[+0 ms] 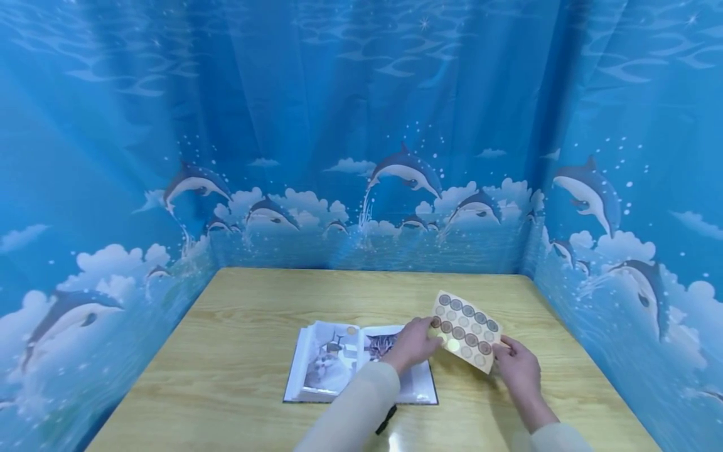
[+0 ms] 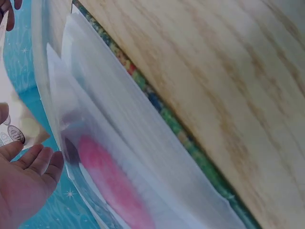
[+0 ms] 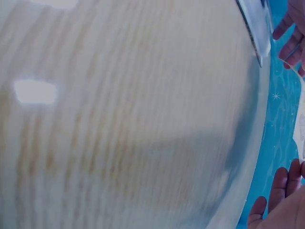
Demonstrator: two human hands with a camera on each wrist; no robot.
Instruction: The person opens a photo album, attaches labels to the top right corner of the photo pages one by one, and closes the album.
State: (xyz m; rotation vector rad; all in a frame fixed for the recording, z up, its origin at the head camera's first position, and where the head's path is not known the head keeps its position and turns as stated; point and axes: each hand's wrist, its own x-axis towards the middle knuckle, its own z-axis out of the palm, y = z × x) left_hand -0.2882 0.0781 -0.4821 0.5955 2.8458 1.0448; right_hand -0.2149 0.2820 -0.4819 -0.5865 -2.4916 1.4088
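Note:
A cream sticker sheet (image 1: pixel 460 333) with rows of round brown and pale stickers is held tilted above the table, right of an open photo album. My left hand (image 1: pixel 414 344) pinches the sheet's left edge, thumb on top and fingers beneath, as the left wrist view shows. My right hand (image 1: pixel 518 369) grips the opposite edge between thumb and fingers. The photo album (image 1: pixel 419 384) lies open on the table, a cat picture on each visible page; my left forearm covers part of it. A small round sticker (image 1: pixel 351 330) shows near the top of its left page.
The wooden table (image 1: pixel 226 351) carries the album near its middle. A black strap-like piece (image 1: pixel 386 420) lies below the album, beside the left sleeve. Blue curtains (image 1: pixel 339 125) printed with dolphins stand along the back and both sides.

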